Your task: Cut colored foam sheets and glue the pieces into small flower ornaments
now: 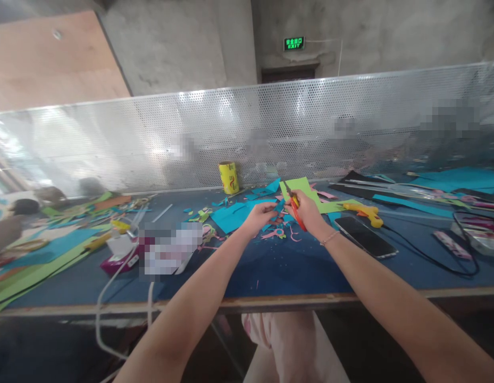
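Note:
My right hand (307,208) is closed round a pair of scissors (298,213) with red and yellow handles, the dark blades pointing up and away from me. Close by on the left, my left hand (259,217) pinches a small piece of blue paper (279,206) beside the scissors. Whether the blades touch that piece I cannot tell. Beneath and behind the hands lie a larger blue sheet (226,217), a light green sheet (300,187) and several pink, green and blue scraps (274,233).
A yellow can (229,178) stands by the perforated metal screen (199,133). On the right lie a yellow glue gun (366,213) with a black cord and a phone (365,236). A purple power strip (121,260) with white cables sits left. More coloured paper (67,247) covers the far left.

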{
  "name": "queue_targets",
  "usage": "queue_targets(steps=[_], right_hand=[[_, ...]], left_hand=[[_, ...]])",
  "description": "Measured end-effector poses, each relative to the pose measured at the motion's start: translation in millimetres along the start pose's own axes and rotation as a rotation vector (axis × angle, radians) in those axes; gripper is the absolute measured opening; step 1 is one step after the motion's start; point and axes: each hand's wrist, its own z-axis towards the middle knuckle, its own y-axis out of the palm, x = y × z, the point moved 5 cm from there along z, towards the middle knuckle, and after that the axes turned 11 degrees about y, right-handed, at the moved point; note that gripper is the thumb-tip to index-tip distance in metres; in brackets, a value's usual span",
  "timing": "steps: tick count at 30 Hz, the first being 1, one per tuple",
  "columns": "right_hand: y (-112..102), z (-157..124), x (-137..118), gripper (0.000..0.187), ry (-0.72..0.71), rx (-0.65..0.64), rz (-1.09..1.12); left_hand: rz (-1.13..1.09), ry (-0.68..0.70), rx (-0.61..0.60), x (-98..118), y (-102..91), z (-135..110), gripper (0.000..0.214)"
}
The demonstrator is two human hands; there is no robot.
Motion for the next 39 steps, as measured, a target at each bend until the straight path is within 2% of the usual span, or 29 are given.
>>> queue_targets(steps=[10, 19, 26, 30, 35, 39], right_hand=[[-1, -1, -2, 0.028, -0.002, 0.024, -0.050], [-4, 1, -2, 0.030, -0.032, 0.037, -0.058], [-7, 0, -2, 0.033, 0.027, 0.058, -0.062], [-4, -3, -5, 0.034, 0.008, 0.019, -0.050], [-1, -9, -15, 0.032, -0.078, 0.016, -0.054], [-1, -12, -17, 0.032, -0.116, -0.001, -0.062]], left_hand=[[0.091, -0.001, -0.077, 0, 4.0, 0, 0.004], [0.124, -0.039, -0.019, -3, -1.3, 1, 0.004], [0.056, -0.033, 0.064, -3, -5.1, 3, 0.008], [0.082, 0.002, 0.077, 1, -5.2, 2, 0.003], [0.114, 0.065, 0.011, 1, -1.3, 3, 0.006], [0.339, 0.195, -0.066, 4, 2.4, 3, 0.005]])
